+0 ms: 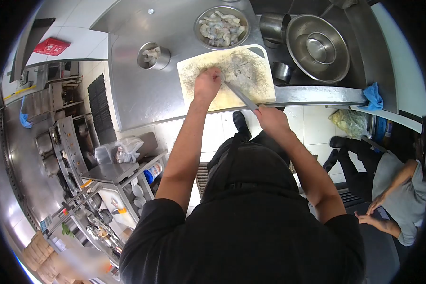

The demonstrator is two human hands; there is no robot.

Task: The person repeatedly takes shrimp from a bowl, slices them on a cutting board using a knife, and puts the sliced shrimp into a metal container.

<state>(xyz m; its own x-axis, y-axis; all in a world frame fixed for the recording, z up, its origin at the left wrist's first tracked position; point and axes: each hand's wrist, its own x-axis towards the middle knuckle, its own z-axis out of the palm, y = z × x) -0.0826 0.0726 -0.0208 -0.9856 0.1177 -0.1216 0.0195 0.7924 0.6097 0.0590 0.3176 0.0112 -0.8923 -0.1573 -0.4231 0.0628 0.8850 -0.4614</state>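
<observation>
My right hand (271, 119) is closed around the handle of a knife (241, 96), whose blade points up and left across a worn cutting board (232, 97). My left hand (208, 84) is over the board with its fingers pinched together close to the knife tip; what they hold is too small to make out. Wet, greyish scraps (244, 78) lie on the board's right part. Behind the board is a steel bowl (197, 34) of pale raw pieces (221, 29) that look like peeled shrimp. To the left, a steel container (162, 60) holds similar pieces (151, 55).
Right of the board are a large steel basin (341, 61) with a smaller bowl (321, 48) inside, a steel pot (273, 26) and a small steel cup (282, 72). A blue cloth (373, 97) hangs at the counter's edge. Another person (397, 189) sits at lower right.
</observation>
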